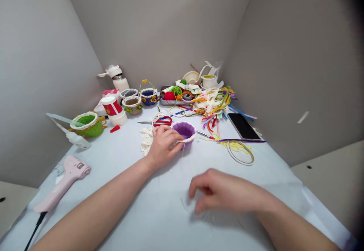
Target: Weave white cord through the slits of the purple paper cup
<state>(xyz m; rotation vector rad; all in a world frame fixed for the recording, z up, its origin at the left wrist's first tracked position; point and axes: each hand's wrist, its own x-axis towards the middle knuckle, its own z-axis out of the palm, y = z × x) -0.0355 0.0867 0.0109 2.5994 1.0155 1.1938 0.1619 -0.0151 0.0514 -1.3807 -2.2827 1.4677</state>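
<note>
My left hand (163, 145) is closed round the left side of a small purple cup (185, 129) in the middle of the table, its fingers pressing a strip of white lace trim (187, 140) against the cup's rim. More white lace (146, 140) lies bunched just left of that hand. My right hand (218, 191) hovers low over the white table (119, 205) nearer to me, fingers curled and pinched together; what they hold, if anything, is too small to make out.
A pink glue gun (64, 182) lies at the left edge. Red-handled scissors (160, 121), a green basket (88, 124), paper cups (113, 109), small decorated baskets (148, 95), a tray of yarn (174, 93), tangled ribbons (214, 105), a phone (243, 126) and a ring (240, 152) sit behind.
</note>
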